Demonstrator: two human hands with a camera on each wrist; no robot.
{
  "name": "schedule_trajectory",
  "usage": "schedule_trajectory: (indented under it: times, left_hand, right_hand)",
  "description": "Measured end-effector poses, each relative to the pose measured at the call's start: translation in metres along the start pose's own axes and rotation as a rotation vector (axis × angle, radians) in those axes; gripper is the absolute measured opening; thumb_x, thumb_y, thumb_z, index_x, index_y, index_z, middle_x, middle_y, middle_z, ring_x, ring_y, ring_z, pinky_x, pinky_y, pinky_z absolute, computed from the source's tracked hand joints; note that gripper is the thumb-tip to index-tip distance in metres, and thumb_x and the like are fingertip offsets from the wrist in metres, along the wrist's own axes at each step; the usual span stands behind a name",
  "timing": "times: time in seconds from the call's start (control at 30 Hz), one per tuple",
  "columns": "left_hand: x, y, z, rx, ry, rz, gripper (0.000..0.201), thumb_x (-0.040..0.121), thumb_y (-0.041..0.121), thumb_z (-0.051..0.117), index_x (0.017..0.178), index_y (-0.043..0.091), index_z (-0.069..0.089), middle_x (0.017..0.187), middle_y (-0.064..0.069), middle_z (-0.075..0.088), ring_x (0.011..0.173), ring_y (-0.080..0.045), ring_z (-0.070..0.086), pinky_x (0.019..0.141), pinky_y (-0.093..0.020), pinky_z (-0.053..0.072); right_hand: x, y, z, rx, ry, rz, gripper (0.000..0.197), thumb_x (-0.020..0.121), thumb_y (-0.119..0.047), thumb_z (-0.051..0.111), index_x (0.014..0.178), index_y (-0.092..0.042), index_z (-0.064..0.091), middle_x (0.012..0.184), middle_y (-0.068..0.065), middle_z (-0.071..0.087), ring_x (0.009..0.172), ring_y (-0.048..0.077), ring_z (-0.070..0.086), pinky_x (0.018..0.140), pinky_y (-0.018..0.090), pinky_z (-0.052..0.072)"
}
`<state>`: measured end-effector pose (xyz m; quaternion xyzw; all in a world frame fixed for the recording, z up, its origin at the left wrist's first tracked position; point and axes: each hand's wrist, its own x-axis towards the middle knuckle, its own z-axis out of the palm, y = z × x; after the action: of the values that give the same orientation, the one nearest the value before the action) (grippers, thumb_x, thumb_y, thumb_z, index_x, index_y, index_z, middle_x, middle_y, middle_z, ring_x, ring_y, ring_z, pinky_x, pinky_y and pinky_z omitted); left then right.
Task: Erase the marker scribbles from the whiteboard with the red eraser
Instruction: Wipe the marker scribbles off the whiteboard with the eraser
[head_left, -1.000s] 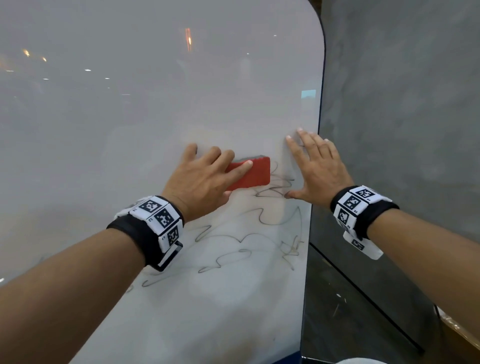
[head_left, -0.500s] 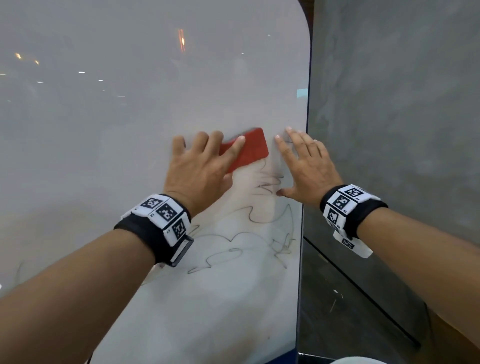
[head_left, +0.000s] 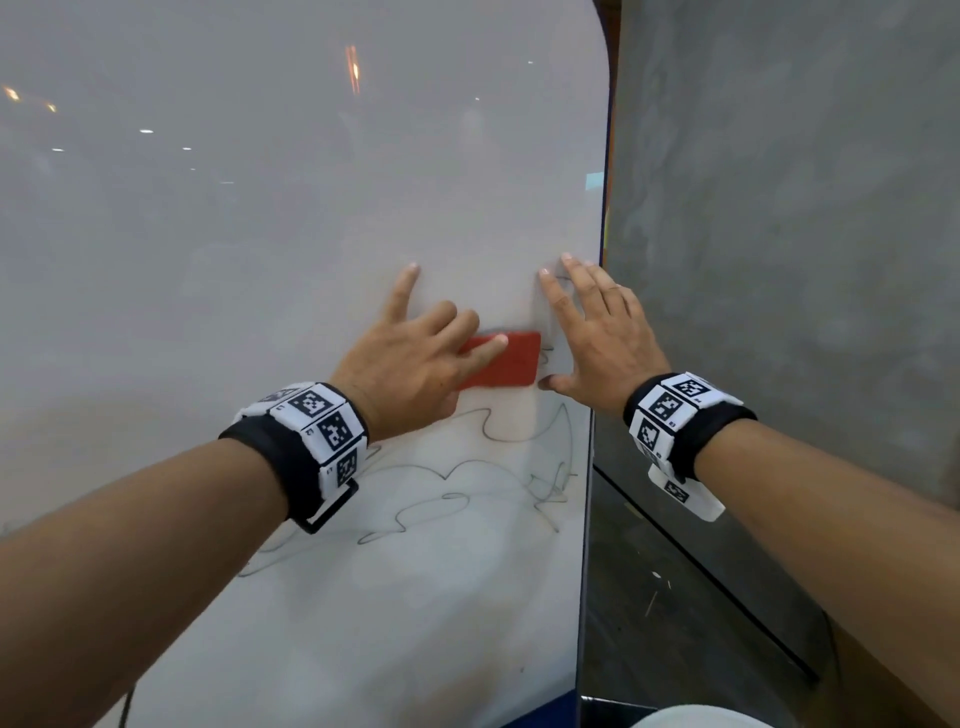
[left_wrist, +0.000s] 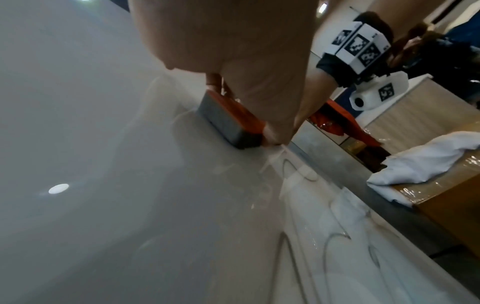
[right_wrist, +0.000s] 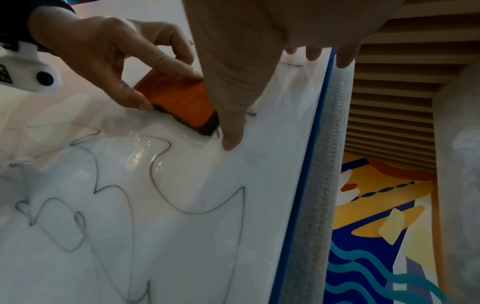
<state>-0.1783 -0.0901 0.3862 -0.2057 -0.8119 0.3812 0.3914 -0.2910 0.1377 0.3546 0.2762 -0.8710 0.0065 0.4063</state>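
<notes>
Left hand (head_left: 410, 364) gripping the red eraser (head_left: 506, 361) flat on the whiteboard (head_left: 260, 234), little finger stretched toward 12 o'clock, marker scribbles (head_left: 467, 478) at 6 o'clock below the eraser, right hand (head_left: 605, 340) at 3 o'clock, fingers spread, pressed against the board's edge

Both forearms are bare and extend forward, each wrist wearing a black band with white coded marker blocks. The left hand (head_left: 410, 364) holds the red eraser (head_left: 506, 361) against the whiteboard (head_left: 260, 234): thumb on the eraser's lower edge, middle fingers curled over its top face, index finger stretched straight up past the eraser with its tip on the board. The right hand (head_left: 602, 338) lies flat just right of the eraser, fingers straight and close together, pointing upward, tips near the board's right edge. Its thumb extends sideways toward the eraser's lower right corner.
</notes>
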Motion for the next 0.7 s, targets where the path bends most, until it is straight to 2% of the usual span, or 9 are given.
schedule_trajectory:
  times: [0.03,0.1,0.27,0.3,0.4,0.43,0.5,0.63,0.7]
  left_hand:
    - [0.0,-0.001,-0.001,0.005,-0.01,0.064,0.063,0.074,0.033,0.059,0.136,0.023,0.056,0.106,-0.01,0.057,0.091,-0.029,0.054,0.105,-0.072,0.027]
    - [0.002,-0.006,-0.005,0.027,-0.015,0.102,0.065,0.071,0.033,0.061,0.135,0.024,0.058,0.105,-0.009,0.057,0.091,-0.029,0.055,0.104,-0.072,0.027]
    - [0.013,-0.017,-0.014,0.025,0.002,-0.163,0.07,0.072,0.04,0.067,0.139,0.025,0.052,0.113,-0.011,0.056,0.098,-0.032,0.053,0.105,-0.072,0.025]
    - [0.013,-0.014,-0.014,0.019,-0.015,-0.129,0.069,0.071,0.039,0.067,0.138,0.025,0.054,0.112,-0.01,0.056,0.097,-0.032,0.053,0.106,-0.072,0.025]
    - [0.007,-0.001,-0.008,0.017,-0.061,0.115,0.066,0.069,0.034,0.064,0.134,0.025,0.058,0.105,-0.008,0.057,0.093,-0.029,0.054,0.105,-0.072,0.027]
    - [0.006,-0.001,-0.008,0.016,-0.066,0.137,0.065,0.069,0.033,0.063,0.134,0.026,0.058,0.104,-0.008,0.057,0.092,-0.029,0.054,0.105,-0.072,0.027]
    - [0.008,-0.005,-0.009,0.024,-0.031,0.066,0.067,0.07,0.034,0.064,0.136,0.026,0.056,0.107,-0.008,0.057,0.093,-0.03,0.054,0.106,-0.072,0.026]
    - [0.02,-0.013,-0.014,-0.001,0.021,-0.218,0.071,0.072,0.037,0.067,0.139,0.025,0.051,0.114,-0.011,0.056,0.098,-0.033,0.053,0.106,-0.072,0.024]
    - [0.018,-0.007,-0.01,-0.019,-0.003,-0.142,0.068,0.072,0.035,0.065,0.138,0.024,0.053,0.112,-0.011,0.056,0.096,-0.032,0.053,0.106,-0.072,0.024]
  right_hand:
    - [0.0,0.0,0.0,0.006,-0.006,0.003,0.127,0.063,-0.06,0.082,0.156,-0.02,0.005,0.163,0.013,0.012,0.148,0.031,0.018,0.117,0.048,0.027]
    - [0.0,-0.002,0.0,0.005,-0.01,0.009,0.127,0.063,-0.059,0.082,0.157,-0.02,0.005,0.163,0.012,0.012,0.149,0.031,0.017,0.117,0.047,0.026]
    - [-0.001,-0.003,-0.003,0.012,-0.023,0.011,0.126,0.065,-0.06,0.081,0.157,-0.02,0.004,0.163,0.012,0.01,0.149,0.031,0.014,0.118,0.046,0.023]
    - [-0.001,-0.003,-0.003,0.011,-0.02,0.012,0.126,0.065,-0.06,0.081,0.157,-0.019,0.005,0.163,0.012,0.01,0.149,0.031,0.015,0.117,0.046,0.024]
    - [-0.001,-0.004,-0.003,0.006,0.001,0.014,0.125,0.063,-0.058,0.083,0.157,-0.018,0.011,0.162,0.013,0.014,0.147,0.032,0.02,0.115,0.046,0.027]
    - [-0.001,-0.005,-0.003,0.005,0.004,0.013,0.125,0.062,-0.057,0.083,0.156,-0.017,0.012,0.162,0.013,0.015,0.147,0.032,0.021,0.115,0.047,0.028]
    - [-0.001,-0.005,-0.003,0.005,0.007,0.011,0.124,0.062,-0.056,0.084,0.156,-0.017,0.013,0.162,0.014,0.016,0.147,0.033,0.022,0.114,0.047,0.029]
    - [-0.001,-0.005,-0.004,0.007,-0.004,0.008,0.122,0.063,-0.058,0.083,0.155,-0.015,0.015,0.162,0.013,0.015,0.147,0.033,0.02,0.115,0.047,0.028]
    - [0.0,-0.005,-0.003,0.011,-0.001,0.012,0.123,0.062,-0.057,0.084,0.155,-0.014,0.016,0.162,0.013,0.016,0.147,0.033,0.021,0.115,0.047,0.029]
